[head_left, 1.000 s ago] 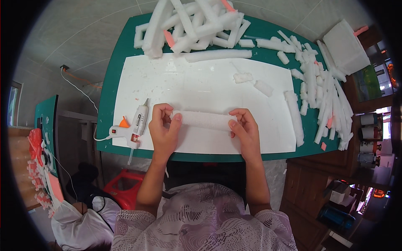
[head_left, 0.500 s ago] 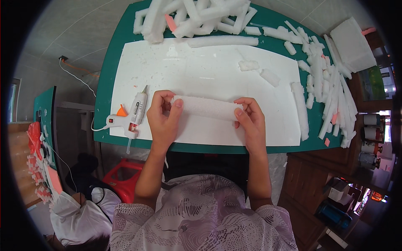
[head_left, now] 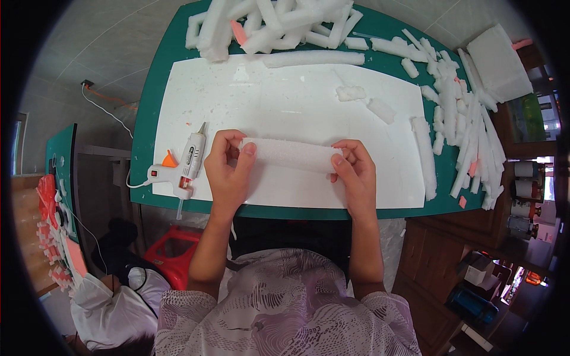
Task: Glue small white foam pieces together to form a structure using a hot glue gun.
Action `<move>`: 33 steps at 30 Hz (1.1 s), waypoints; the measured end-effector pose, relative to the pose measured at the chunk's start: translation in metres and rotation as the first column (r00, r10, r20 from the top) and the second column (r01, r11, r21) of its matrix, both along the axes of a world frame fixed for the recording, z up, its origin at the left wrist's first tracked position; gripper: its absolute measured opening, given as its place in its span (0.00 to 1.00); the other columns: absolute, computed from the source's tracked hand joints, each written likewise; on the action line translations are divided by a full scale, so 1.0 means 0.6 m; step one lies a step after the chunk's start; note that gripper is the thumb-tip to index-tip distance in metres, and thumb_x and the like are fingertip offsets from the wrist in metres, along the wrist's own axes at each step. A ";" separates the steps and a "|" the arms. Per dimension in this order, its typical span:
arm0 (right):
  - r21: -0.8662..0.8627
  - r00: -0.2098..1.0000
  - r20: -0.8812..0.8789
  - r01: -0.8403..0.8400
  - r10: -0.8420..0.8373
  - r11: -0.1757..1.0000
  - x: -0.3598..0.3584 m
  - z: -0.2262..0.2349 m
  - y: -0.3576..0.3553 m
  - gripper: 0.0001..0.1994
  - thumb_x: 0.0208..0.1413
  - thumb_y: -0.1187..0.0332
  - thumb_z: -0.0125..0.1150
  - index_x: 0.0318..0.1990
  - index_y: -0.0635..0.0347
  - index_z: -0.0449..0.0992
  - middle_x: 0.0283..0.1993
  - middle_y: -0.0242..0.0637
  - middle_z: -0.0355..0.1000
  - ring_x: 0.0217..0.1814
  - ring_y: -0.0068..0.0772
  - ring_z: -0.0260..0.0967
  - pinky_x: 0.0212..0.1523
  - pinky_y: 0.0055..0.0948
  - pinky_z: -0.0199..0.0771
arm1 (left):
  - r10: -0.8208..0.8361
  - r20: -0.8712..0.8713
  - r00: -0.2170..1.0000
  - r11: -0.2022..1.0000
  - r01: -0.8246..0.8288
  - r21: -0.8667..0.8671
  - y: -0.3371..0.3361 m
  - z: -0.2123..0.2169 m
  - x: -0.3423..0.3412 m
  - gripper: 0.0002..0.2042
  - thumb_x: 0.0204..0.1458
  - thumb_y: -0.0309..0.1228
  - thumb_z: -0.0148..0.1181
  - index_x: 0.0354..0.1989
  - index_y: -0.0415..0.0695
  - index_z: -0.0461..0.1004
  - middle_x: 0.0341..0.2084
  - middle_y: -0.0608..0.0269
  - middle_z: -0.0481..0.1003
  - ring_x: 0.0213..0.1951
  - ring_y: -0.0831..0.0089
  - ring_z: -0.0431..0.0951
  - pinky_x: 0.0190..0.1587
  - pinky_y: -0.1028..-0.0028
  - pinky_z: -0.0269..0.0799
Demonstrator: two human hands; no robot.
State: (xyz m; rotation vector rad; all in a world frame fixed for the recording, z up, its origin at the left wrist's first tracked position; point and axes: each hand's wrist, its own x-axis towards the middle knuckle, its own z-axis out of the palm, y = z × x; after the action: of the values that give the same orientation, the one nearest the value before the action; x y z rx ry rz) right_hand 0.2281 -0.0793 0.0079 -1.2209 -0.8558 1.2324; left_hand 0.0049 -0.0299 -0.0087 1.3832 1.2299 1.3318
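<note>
Between my two hands a white foam strip (head_left: 292,155) is held level above a white board (head_left: 297,190) near the table's front edge. My left hand (head_left: 230,172) pinches its left end, thumb on the near face and fingers behind. The right end sits in the pinch of my right hand (head_left: 355,175). A white hot glue gun (head_left: 189,163) with an orange trigger lies left of my left hand, its nozzle pointing away from me. Beyond my hands, two short white foam pieces (head_left: 380,110) rest on the board.
White foam frames (head_left: 279,29) are heaped at the table's back. Many foam strips (head_left: 469,130) lie on the green table top (head_left: 285,211) at right, beside a white foam block (head_left: 500,59). At lower left are a red stool (head_left: 173,255) and another person in white (head_left: 116,308).
My grip on the foam strip stays the same at both ends. The whole picture has shifted very slightly; nothing on the table has visibly been moved.
</note>
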 end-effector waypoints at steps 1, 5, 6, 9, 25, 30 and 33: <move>0.000 1.000 0.005 -0.002 0.002 1.000 0.000 0.001 0.001 0.10 0.59 0.72 0.62 0.46 0.63 0.72 0.28 0.24 0.65 0.30 0.13 0.60 0.30 0.18 0.60 | -0.004 0.005 1.000 1.000 0.004 0.002 0.001 -0.001 0.000 0.09 0.57 0.28 0.62 0.40 0.38 0.71 0.25 0.73 0.68 0.28 0.86 0.63 0.31 0.83 0.59; 0.005 1.000 0.003 -0.004 0.004 1.000 -0.001 0.002 0.001 0.10 0.59 0.72 0.62 0.46 0.63 0.72 0.28 0.25 0.65 0.30 0.13 0.61 0.29 0.18 0.61 | -0.009 0.020 1.000 1.000 0.009 0.007 0.001 -0.001 -0.001 0.08 0.57 0.28 0.62 0.40 0.38 0.71 0.25 0.73 0.68 0.28 0.86 0.63 0.31 0.83 0.59; 0.004 1.000 0.003 -0.004 0.004 1.000 0.000 0.002 0.001 0.10 0.59 0.72 0.62 0.46 0.63 0.72 0.28 0.25 0.65 0.30 0.13 0.61 0.29 0.18 0.61 | -0.009 0.020 1.000 1.000 0.009 0.006 0.001 -0.003 -0.002 0.08 0.57 0.28 0.62 0.40 0.38 0.71 0.25 0.73 0.68 0.28 0.86 0.63 0.31 0.83 0.59; 0.000 1.000 0.003 -0.004 0.004 1.000 0.000 0.001 0.002 0.09 0.60 0.72 0.62 0.45 0.63 0.72 0.28 0.24 0.65 0.30 0.13 0.61 0.29 0.18 0.61 | -0.007 0.035 0.999 1.000 0.007 0.007 0.002 -0.006 -0.002 0.08 0.57 0.28 0.62 0.40 0.38 0.71 0.25 0.73 0.67 0.28 0.86 0.63 0.31 0.83 0.58; 0.010 1.000 0.006 0.001 -0.001 1.000 -0.001 -0.002 0.002 0.09 0.60 0.72 0.61 0.46 0.63 0.72 0.28 0.24 0.65 0.30 0.13 0.60 0.28 0.17 0.61 | 0.001 0.030 1.000 1.000 -0.001 0.010 0.002 -0.009 0.000 0.08 0.57 0.27 0.62 0.40 0.38 0.71 0.25 0.73 0.67 0.27 0.86 0.62 0.30 0.83 0.58; 0.001 1.000 0.010 -0.002 0.002 1.000 -0.001 0.001 0.005 0.09 0.60 0.72 0.61 0.46 0.63 0.72 0.28 0.23 0.64 0.29 0.13 0.60 0.28 0.17 0.61 | 0.005 0.032 0.999 1.000 -0.005 0.002 0.003 -0.009 -0.002 0.08 0.56 0.27 0.62 0.40 0.38 0.71 0.25 0.74 0.67 0.27 0.86 0.61 0.30 0.83 0.58; 0.012 1.000 0.006 -0.011 0.011 1.000 -0.003 0.000 0.004 0.09 0.60 0.72 0.61 0.46 0.63 0.72 0.28 0.24 0.64 0.29 0.13 0.60 0.28 0.17 0.61 | 0.004 0.019 1.000 1.000 -0.004 0.019 0.004 -0.011 -0.006 0.08 0.56 0.27 0.62 0.39 0.38 0.71 0.25 0.73 0.67 0.27 0.86 0.62 0.29 0.83 0.57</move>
State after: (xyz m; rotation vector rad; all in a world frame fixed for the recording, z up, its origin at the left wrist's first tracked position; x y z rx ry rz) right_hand 0.2265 -0.0766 0.0077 -1.2125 -0.8738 1.2314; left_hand 0.0011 -0.0276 -0.0153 1.3785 1.2112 1.3596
